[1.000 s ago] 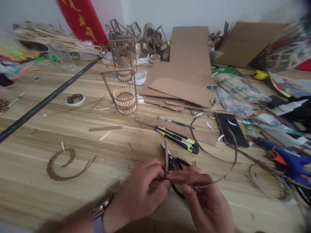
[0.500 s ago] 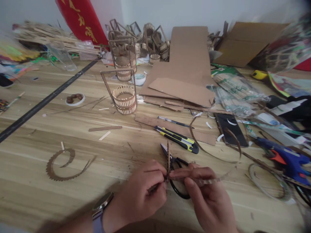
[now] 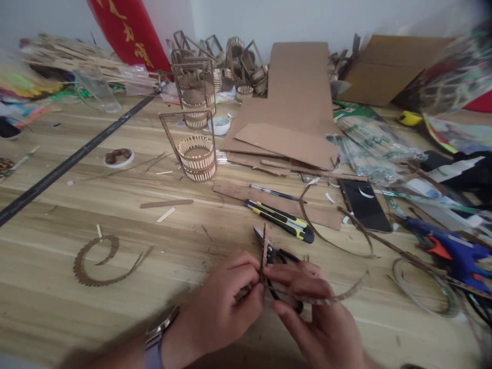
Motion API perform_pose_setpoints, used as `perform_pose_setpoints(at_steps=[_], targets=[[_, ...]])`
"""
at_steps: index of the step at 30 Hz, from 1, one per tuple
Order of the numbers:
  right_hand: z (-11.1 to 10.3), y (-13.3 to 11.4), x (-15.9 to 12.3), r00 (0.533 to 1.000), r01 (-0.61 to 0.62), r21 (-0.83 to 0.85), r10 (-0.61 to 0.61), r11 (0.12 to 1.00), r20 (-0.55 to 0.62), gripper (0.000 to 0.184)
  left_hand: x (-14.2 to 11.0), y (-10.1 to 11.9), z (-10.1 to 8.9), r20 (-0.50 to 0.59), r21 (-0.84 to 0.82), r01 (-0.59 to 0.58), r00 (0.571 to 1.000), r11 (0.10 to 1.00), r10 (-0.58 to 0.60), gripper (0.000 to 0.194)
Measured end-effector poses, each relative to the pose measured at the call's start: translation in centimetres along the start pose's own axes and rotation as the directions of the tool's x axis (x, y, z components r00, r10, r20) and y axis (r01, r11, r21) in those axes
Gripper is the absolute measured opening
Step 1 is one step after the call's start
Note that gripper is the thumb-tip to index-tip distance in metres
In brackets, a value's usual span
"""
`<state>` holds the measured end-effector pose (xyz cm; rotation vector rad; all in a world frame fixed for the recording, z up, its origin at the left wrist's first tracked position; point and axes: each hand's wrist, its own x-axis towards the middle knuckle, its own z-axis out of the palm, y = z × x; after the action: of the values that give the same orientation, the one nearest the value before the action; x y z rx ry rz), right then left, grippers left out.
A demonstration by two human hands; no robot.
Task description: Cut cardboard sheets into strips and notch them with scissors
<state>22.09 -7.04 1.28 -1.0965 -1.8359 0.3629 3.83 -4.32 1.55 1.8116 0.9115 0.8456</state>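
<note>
Near the front of the table my left hand (image 3: 230,302), with a watch (image 3: 163,320) on its wrist, pinches a thin corrugated cardboard strip (image 3: 265,243) whose end sticks up. The fingers of my right hand (image 3: 326,318) close around the same work from the other side. From between them a curved, ridged length of cardboard (image 3: 351,291) trails off to the right; whether it is one piece with the upright end is hidden by the fingers. Black-handled scissors (image 3: 286,255) lie beneath the hands, partly covered. A yellow-and-black utility knife (image 3: 280,220) rests just beyond.
Ahead stands a small basket (image 3: 198,159) with a tall handle, with several more behind it. Cardboard sheets (image 3: 300,118) are stacked at the back. To the right lie a phone (image 3: 365,205) and a blue glue gun (image 3: 449,251). A toothed cardboard curl (image 3: 80,261) lies left.
My right hand has shifted slightly left and its fingers have changed position on the strip. The trailing strip now curves upward more visibly. My left hand has hardly moved.
</note>
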Motion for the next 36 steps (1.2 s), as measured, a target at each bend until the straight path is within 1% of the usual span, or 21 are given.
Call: perform_pose_setpoints(at_steps=[2, 4, 6, 9, 11, 13, 15, 17, 21, 25, 27, 29, 32, 34, 36], targets=[[-0.03, -0.01, 0.23, 0.999, 0.047, -0.058, -0.045, 0.997, 0.025, 0.02, -0.04, -0.03, 0.06, -0.004, 0.021, -0.003, 1.0, 1.0, 0.003, 0.022], [-0.08, -0.06, 0.26, 0.998, 0.044, -0.078, -0.041, 0.996, 0.039, 0.019, -0.09, -0.07, 0.06, 0.003, 0.033, -0.014, 1.0, 0.999, 0.014, 0.021], [-0.13, -0.11, 0.19, 0.999, -0.013, -0.071, 0.015, 0.997, 0.028, 0.016, -0.15, -0.1, 0.01, 0.009, 0.034, -0.031, 0.999, 0.999, 0.031, 0.021], [-0.18, -0.11, 0.1, 0.991, -0.128, -0.013, 0.127, 0.992, -0.033, 0.013, -0.19, -0.1, -0.11, 0.029, 0.033, -0.044, 0.999, 0.999, 0.043, 0.022], [-0.17, -0.08, 0.02, 0.989, -0.14, 0.004, 0.14, 0.99, -0.053, 0.012, -0.15, -0.08, -0.2, 0.032, 0.019, -0.027, 0.999, 0.999, 0.026, 0.022], [-0.15, -0.06, -0.15, 0.993, -0.108, 0.0, 0.108, 0.994, -0.048, 0.01, -0.04, -0.05, -0.31, 0.024, -0.016, 0.017, 1.0, 1.0, -0.017, 0.018], [-0.14, -0.08, -0.35, 0.996, -0.076, 0.009, 0.076, 0.997, -0.039, 0.014, 0.07, -0.01, -0.4, 0.019, -0.049, 0.061, 0.998, 0.997, -0.06, 0.014], [-0.15, -0.14, -0.44, 0.998, -0.063, 0.029, 0.064, 0.998, -0.03, 0.018, 0.14, 0.03, -0.47, 0.019, -0.06, 0.076, 0.997, 0.995, -0.075, 0.014], [-0.14, -0.17, -0.11, 1.0, -0.031, 0.026, 0.031, 0.999, -0.002, 0.02, 0.06, 0.04, -0.41, 0.006, -0.044, 0.017, 1.0, 0.999, -0.017, 0.017], [-0.09, -0.1, 0.17, 0.999, 0.018, -0.032, -0.017, 0.999, 0.044, 0.017, -0.09, -0.05, -0.2, -0.029, 0.028, -0.013, 0.999, 1.0, 0.014, 0.018], [-0.08, -0.12, 0.11, 0.999, -0.029, -0.024, 0.03, 0.999, 0.032, 0.014, -0.07, -0.05, -0.19, -0.032, 0.045, -0.026, 0.999, 0.999, 0.027, 0.019], [-0.08, -0.17, 0.01, 0.994, -0.114, 0.03, 0.114, 0.993, 0.001, 0.009, 0.03, 0.02, -0.29, -0.025, 0.045, -0.038, 0.999, 0.998, 0.039, 0.019], [-0.08, -0.22, -0.16, 0.974, -0.219, 0.129, 0.223, 0.967, -0.022, 0.011, 0.24, 0.19, -0.54, -0.003, 0.026, -0.031, 1.0, 0.999, 0.031, 0.02], [-0.11, -0.23, -0.31, 0.974, -0.22, 0.145, 0.226, 0.965, -0.021, 0.009, 0.34, 0.26, -0.67, 0.007, -0.002, 0.006, 1.0, 1.0, -0.006, 0.019], [-0.17, -0.24, -0.46, 0.985, -0.173, 0.101, 0.174, 0.98, -0.008, 0.007, 0.36, 0.27, -0.72, 0.021, -0.03, 0.07, 0.997, 0.997, -0.069, 0.015]])
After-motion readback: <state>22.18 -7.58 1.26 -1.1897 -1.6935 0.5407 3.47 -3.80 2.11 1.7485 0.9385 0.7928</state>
